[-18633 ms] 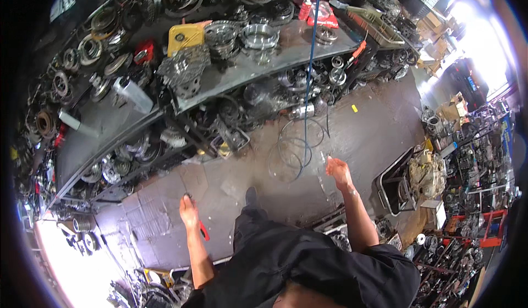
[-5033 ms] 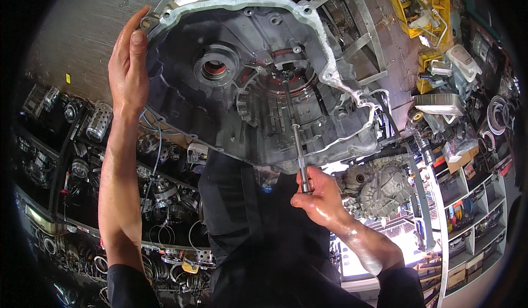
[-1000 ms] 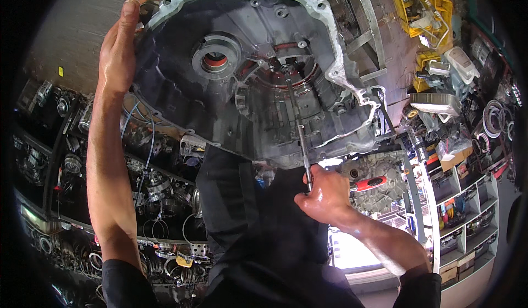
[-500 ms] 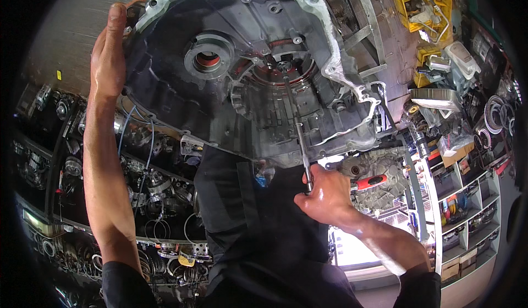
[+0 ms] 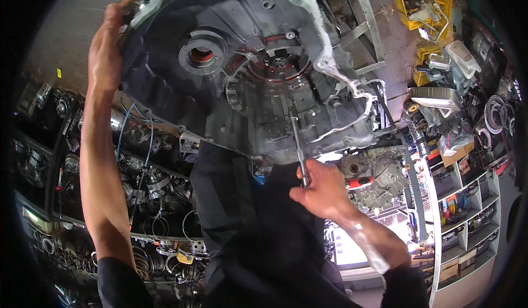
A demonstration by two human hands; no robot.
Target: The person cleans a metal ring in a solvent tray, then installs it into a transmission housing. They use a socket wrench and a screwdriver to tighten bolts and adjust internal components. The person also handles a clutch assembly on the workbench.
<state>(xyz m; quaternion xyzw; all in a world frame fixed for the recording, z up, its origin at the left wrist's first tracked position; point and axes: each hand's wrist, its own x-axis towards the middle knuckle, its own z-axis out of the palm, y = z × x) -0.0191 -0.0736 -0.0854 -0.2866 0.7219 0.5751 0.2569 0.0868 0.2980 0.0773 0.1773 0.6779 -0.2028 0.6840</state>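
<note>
Right hand (image 5: pixel 322 189) is closed around the lower end of a long metal driver (image 5: pixel 297 148), whose shaft runs up from the fist into the open face of a large grey gearbox housing (image 5: pixel 220 88). That housing fills the upper middle of the view, tilted toward the person, with a round bore (image 5: pixel 201 56) on its left half and a ring of reddish-rimmed parts (image 5: pixel 278 66) to the right of it. Left hand (image 5: pixel 104 49) grips the housing's upper left rim, fingers curled over the edge, steadying it.

By the look of it, the step in hand is working a fastener or part deep inside the casing. The next move likely calls for keeping the driver seated straight on its target while the left hand stops the housing from rocking.

Counted: one housing, one driver, two hands on the work. A second, lighter casing (image 5: pixel 379 173) sits lower right, just behind the right hand, beside a red-handled tool (image 5: pixel 360 182). Shelves (image 5: pixel 467 198) of parts stand at the right, and racks of metal rings (image 5: pixel 148 181) crowd the left
</note>
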